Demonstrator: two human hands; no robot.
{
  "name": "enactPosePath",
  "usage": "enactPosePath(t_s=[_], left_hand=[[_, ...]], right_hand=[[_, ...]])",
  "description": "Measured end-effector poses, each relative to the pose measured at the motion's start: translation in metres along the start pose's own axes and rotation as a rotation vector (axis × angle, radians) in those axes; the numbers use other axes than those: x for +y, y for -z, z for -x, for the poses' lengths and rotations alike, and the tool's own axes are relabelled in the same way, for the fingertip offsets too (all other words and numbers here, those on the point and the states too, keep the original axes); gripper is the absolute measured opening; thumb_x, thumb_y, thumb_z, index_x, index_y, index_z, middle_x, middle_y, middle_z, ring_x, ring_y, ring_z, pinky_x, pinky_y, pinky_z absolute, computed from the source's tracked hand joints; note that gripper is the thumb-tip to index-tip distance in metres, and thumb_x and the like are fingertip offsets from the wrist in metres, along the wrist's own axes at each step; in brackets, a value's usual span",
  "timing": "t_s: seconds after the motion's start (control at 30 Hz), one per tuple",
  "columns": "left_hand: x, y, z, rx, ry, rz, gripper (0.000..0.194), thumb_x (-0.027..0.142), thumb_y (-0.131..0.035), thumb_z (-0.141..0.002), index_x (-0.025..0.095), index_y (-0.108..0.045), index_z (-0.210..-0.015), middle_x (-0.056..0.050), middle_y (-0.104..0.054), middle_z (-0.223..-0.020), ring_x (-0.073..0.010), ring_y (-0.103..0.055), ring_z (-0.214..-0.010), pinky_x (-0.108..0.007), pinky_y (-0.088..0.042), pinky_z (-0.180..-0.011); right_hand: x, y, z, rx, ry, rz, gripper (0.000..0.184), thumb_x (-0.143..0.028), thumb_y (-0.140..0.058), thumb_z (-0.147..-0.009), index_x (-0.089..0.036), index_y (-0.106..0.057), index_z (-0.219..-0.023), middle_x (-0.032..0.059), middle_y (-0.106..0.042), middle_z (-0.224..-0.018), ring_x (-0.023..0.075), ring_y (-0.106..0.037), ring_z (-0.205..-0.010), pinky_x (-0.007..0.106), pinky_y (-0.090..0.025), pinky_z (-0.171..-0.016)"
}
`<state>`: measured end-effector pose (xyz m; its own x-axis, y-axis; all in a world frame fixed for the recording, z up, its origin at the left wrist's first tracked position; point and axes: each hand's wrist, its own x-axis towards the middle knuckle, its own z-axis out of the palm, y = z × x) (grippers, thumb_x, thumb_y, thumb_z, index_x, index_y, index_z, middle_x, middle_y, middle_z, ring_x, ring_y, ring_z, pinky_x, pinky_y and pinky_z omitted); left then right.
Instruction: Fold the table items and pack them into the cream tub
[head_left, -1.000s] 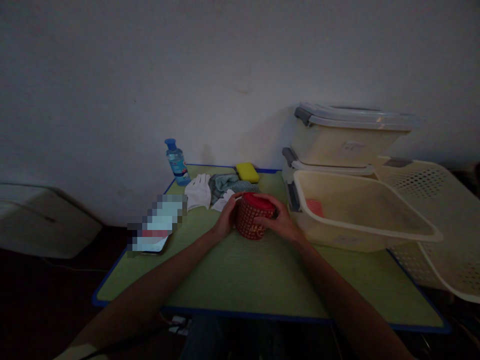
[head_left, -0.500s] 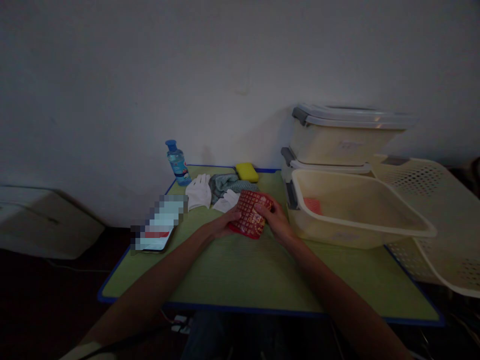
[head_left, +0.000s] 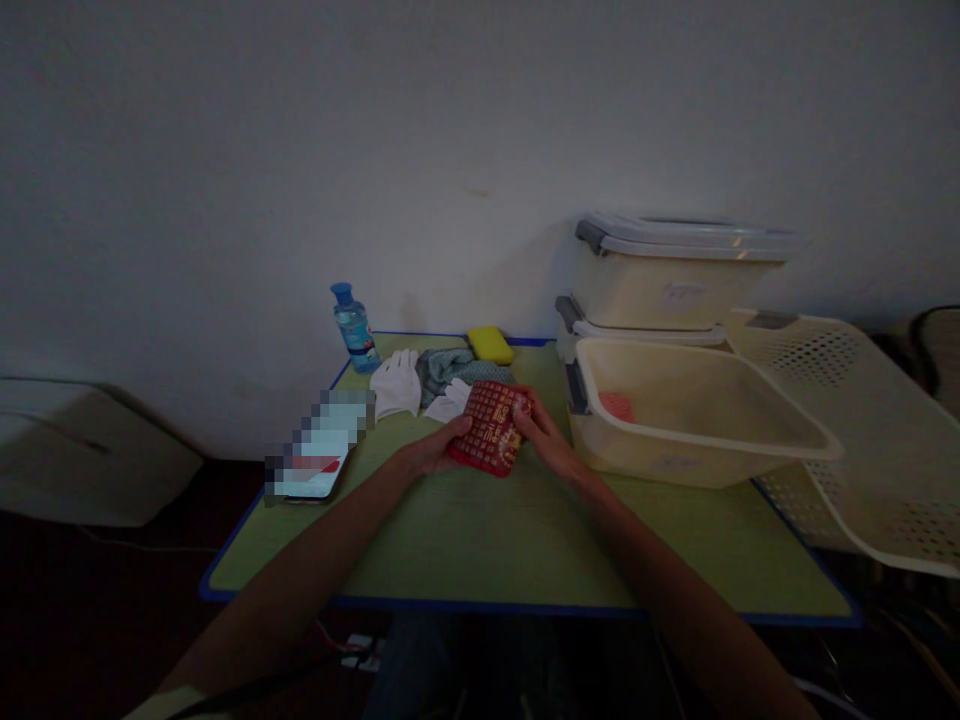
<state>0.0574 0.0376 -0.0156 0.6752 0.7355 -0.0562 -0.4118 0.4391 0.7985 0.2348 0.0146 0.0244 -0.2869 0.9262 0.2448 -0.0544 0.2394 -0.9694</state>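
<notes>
Table (head_left: 487, 550), one, green top with blue edging; below its near edge, a white plug block (head_left: 360, 652) with cables, in shadow. Container (head_left: 491, 430), one, red, printed in rows of small gold characters with larger gold lettering toward its right side; tilted, located over the middle of the table between the person's two bare hands; whether its lower edge touches the tabletop cannot be told. Left hand (head_left: 437, 447): grasping the container at its left side, thumb laid on the printed face. Right hand (head_left: 546, 440): grasping its upper right side, thumb on the face, other fingers partly hidden behind. Phone (head_left: 334, 440), one, face up near the table's left edge, screen bright and largely blurred by blocks. Open bin (head_left: 660, 465), one, cream plastic with grey handle, right of the hands and well clear of them; inside, toward the left, a pink item (head_left: 616, 406), kind unclear. White basket (head_left: 900, 400), one, perforated, tipped over beyond the bin's right side. White gloves (head_left: 396, 385), just behind the container and to its left. Grey cloth (head_left: 446, 370), one, crumpled, beside the gloves. Yellow sponge (head_left: 491, 345), one, near the far edge. Blue bottle (head_left: 356, 330), one, upright at the far left corner. Lidded boxes (head_left: 675, 290), two, stacked behind the bin. Wall (head_left: 450, 150), plain, pale, at the back.
</notes>
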Motion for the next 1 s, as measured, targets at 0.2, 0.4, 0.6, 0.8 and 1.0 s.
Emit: enactPosePath(t_s=[0.2, 0.4, 0.6, 0.8, 1.0], left_hand=[[-0.001, 0.010, 0.000, -0.052, 0.064, 0.068, 0.049, 0.040, -0.073, -0.061, 0.012, -0.058, -0.099, -0.010, -0.069, -0.093, -0.0239, -0.064, -0.092, -0.040, -0.042, -0.092], [0.002, -0.011, -0.001, -0.037, -0.057, 0.101, 0.057, 0.033, -0.076, -0.057, 0.017, -0.055, -0.107, -0.009, -0.067, -0.102, -0.0247, -0.063, -0.089, -0.041, -0.046, -0.084], [0.001, -0.019, -0.006, 0.162, -0.171, -0.064, 0.069, 0.030, -0.082, -0.048, 0.019, -0.053, -0.110, -0.007, -0.064, -0.106, -0.0230, -0.062, -0.091, -0.035, -0.047, -0.080], [-0.006, -0.018, -0.009, 0.126, -0.203, -0.199, 0.091, 0.028, -0.086, -0.034, 0.017, -0.047, -0.115, -0.012, -0.059, -0.112, -0.0274, -0.058, -0.099, -0.037, -0.045, -0.083], [-0.007, -0.026, -0.006, 0.116, -0.152, -0.191, 0.071, 0.027, -0.081, -0.045, 0.015, -0.051, -0.108, -0.010, -0.063, -0.101, -0.0238, -0.061, -0.089, -0.036, -0.047, -0.079]], right_hand=[[0.006, -0.001, 0.000, -0.024, 0.014, -0.078, 0.049, -0.053, -0.063, -0.067, -0.028, -0.044, -0.105, 0.0005, -0.052, -0.102, 0.0178, -0.049, -0.098, 0.033, -0.041, -0.088], [0.006, -0.002, 0.000, 0.045, -0.006, -0.141, 0.045, -0.042, -0.066, -0.067, -0.030, -0.044, -0.104, -0.0010, -0.055, -0.095, 0.0162, -0.054, -0.083, 0.030, -0.046, -0.072], [-0.001, 0.000, 0.000, 0.169, -0.030, 0.003, 0.056, -0.032, -0.068, -0.064, -0.030, -0.039, -0.112, -0.0022, -0.055, -0.088, 0.0148, -0.055, -0.075, 0.031, -0.048, -0.071], [-0.004, -0.007, 0.001, 0.197, -0.018, 0.075, 0.058, -0.031, -0.069, -0.062, -0.028, -0.038, -0.112, -0.0008, -0.055, -0.089, 0.0162, -0.057, -0.078, 0.033, -0.048, -0.073], [0.002, -0.005, -0.003, 0.168, -0.101, -0.051, 0.054, -0.037, -0.071, -0.058, -0.027, -0.043, -0.103, -0.0016, -0.058, -0.088, 0.0166, -0.058, -0.079, 0.032, -0.048, -0.072]])
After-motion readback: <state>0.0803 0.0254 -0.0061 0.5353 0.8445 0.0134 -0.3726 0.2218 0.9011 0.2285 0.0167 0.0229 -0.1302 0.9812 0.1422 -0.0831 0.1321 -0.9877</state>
